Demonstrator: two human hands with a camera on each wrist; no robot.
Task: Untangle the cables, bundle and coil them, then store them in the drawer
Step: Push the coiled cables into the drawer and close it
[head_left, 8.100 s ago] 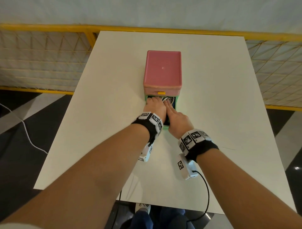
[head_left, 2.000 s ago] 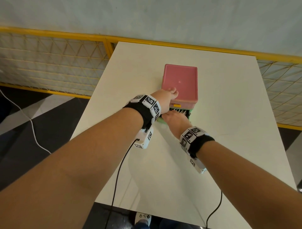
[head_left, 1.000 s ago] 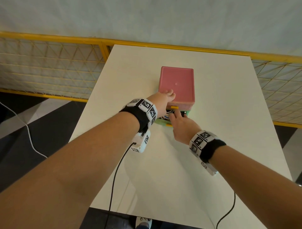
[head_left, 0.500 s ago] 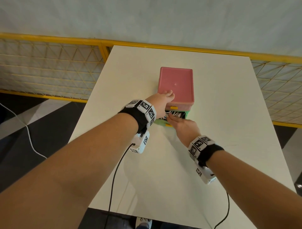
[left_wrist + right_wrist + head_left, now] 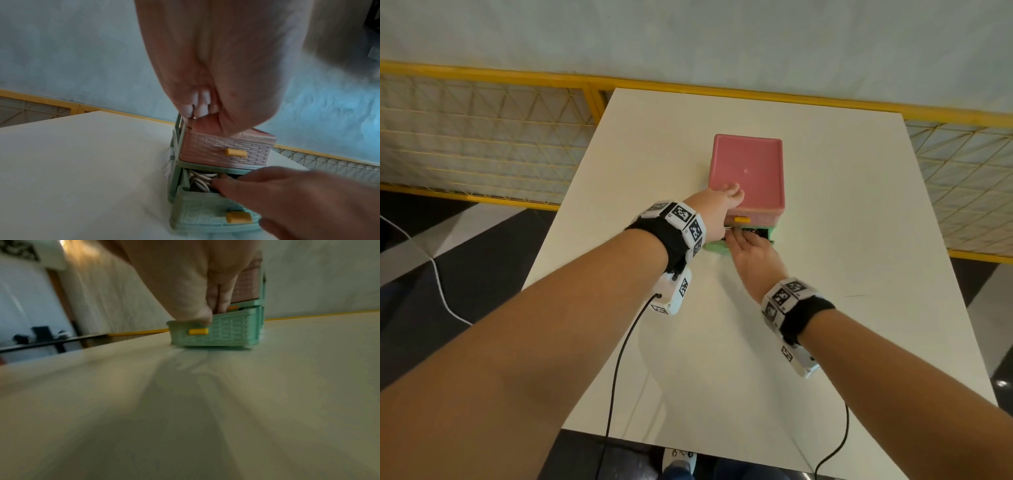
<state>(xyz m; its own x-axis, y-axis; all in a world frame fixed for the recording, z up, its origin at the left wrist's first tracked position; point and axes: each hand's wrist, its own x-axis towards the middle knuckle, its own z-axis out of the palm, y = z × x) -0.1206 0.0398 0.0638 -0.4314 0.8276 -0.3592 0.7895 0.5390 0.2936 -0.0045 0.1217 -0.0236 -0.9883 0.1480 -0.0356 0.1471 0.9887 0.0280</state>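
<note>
A small drawer unit (image 5: 746, 171) with a pink top stands mid-table. My left hand (image 5: 717, 202) lies on its near left corner, fingertips (image 5: 195, 110) pressing on the top. The pink upper drawer (image 5: 224, 151) is closed. The green lower drawer (image 5: 207, 211) stands partly pulled out, with coiled white cables (image 5: 202, 178) inside. My right hand (image 5: 751, 250) reaches into it with straight fingers (image 5: 236, 180) on the cables. In the right wrist view its thumb (image 5: 201, 318) rests on the front rim of the green drawer (image 5: 226, 332), above the yellow handle (image 5: 198, 331).
The white table (image 5: 842, 222) carries only the drawer unit. A yellow railing (image 5: 688, 87) with mesh panels runs behind and along both sides. Black leads (image 5: 616, 377) hang from my wrist cameras over the near edge. A white cord (image 5: 431, 274) lies on the dark floor at left.
My right hand has gone from the yellow handle of the pink drawer down into the green drawer, onto the cables. The left hand stays on top. The drawer is less far out than 8 s ago.
</note>
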